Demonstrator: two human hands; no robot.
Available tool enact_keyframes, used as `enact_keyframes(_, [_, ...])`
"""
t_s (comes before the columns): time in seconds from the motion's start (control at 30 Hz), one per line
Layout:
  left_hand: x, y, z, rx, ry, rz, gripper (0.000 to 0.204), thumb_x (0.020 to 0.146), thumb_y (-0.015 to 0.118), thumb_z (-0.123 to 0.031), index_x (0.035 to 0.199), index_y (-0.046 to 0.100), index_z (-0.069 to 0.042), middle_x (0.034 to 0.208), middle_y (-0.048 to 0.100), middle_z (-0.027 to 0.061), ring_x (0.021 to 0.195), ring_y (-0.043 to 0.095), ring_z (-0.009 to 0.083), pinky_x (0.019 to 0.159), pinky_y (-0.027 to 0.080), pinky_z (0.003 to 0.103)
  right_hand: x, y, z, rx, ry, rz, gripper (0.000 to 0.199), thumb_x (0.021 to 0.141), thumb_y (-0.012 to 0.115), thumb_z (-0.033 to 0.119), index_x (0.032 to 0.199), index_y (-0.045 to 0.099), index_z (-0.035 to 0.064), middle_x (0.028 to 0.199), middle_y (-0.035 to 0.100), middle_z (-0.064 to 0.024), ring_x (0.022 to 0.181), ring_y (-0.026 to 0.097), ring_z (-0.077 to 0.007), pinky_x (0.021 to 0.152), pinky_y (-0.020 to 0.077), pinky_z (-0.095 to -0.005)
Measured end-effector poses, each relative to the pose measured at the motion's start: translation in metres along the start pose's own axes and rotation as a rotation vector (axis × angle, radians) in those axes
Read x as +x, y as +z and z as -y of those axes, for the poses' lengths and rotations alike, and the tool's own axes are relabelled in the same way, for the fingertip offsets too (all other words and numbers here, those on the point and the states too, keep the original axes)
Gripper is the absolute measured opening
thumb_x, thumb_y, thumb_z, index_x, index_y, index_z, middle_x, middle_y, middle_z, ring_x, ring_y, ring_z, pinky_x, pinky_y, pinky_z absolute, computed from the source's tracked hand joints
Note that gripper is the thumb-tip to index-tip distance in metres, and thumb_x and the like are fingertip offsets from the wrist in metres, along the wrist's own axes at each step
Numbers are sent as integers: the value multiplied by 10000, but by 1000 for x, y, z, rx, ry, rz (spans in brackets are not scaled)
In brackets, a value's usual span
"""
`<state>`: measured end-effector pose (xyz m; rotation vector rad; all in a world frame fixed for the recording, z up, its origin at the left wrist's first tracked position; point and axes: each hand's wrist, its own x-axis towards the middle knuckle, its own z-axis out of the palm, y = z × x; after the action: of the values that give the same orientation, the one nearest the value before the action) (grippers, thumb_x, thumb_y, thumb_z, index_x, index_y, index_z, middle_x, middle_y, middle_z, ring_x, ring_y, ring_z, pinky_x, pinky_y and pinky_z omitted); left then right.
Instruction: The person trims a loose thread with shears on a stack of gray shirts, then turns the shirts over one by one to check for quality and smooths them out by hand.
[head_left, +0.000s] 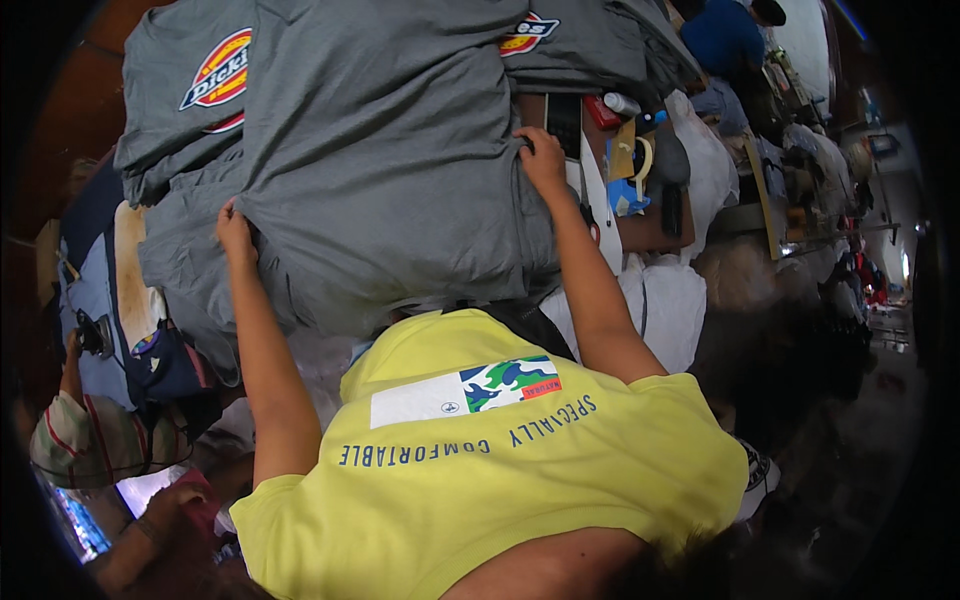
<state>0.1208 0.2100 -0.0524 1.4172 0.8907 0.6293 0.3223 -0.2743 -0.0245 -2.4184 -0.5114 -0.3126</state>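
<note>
A grey T-shirt (390,190) lies spread in front of me, its cloth loosely wrinkled and its near end reaching toward my body. My left hand (236,232) pinches its left edge, fingers closed on the fabric. Farther up, on the opposite side, my right hand (543,162) has its fingers curled round the right edge. Another grey T-shirt (170,140) with a red and yellow printed badge lies at the far left. More grey cloth (590,50) with a similar badge sits at the far right.
Right of the shirt, a brown tabletop (668,225) holds a dark flat device (564,122), a red box (602,112), a tape roll (644,160) and a silver can (622,104). White plastic (705,150) hangs beside it. A person in striped clothing (100,440) is at left; another in blue (722,38) is far right.
</note>
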Motion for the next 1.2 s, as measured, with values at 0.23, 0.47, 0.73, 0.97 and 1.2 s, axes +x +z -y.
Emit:
enact_keyframes(0.23, [-79, -29, -111, -22, 379, 91, 307, 801, 400, -9, 1075, 537, -37, 844, 567, 21, 711, 531, 70, 616, 449, 202, 14, -96, 17, 557, -11, -373, 233, 741, 450, -37, 928, 575, 23, 801, 584, -23, 668, 512, -76, 591, 407, -209])
enact_keyframes(0.47, [-196, -89, -190, 309, 344, 196, 273, 805, 414, -42, 1016, 582, 3, 932, 577, 38, 710, 514, 78, 569, 401, 183, -68, -221, 46, 790, 419, 9, 224, 790, 457, 17, 984, 567, -4, 836, 580, -38, 641, 510, -63, 516, 397, -176])
enact_keyframes(0.73, [-236, -118, -225, 329, 338, 397, 112, 794, 537, -39, 875, 571, 30, 821, 503, 48, 700, 500, 108, 634, 393, 208, -110, -269, 49, 820, 370, 159, 196, 722, 504, -25, 896, 594, -34, 768, 577, -61, 662, 524, -115, 577, 414, -236])
enact_keyframes(0.97, [-142, -93, -229, 158, 1183, 511, 138, 754, 598, -178, 801, 589, -48, 876, 528, 70, 843, 503, 173, 792, 381, 260, -9, -237, 44, 924, -565, 214, 123, 769, 580, 120, 826, 601, 13, 784, 542, -57, 650, 508, -152, 611, 418, -267])
enact_keyframes(1.2, [-62, -87, -82, 55, -312, 389, 156, 715, 573, -277, 791, 552, -143, 678, 496, -46, 576, 441, 73, 563, 382, 242, -26, -109, -38, 976, 946, 483, 196, 759, 623, 197, 915, 564, 94, 861, 589, -53, 725, 552, -206, 609, 482, -348])
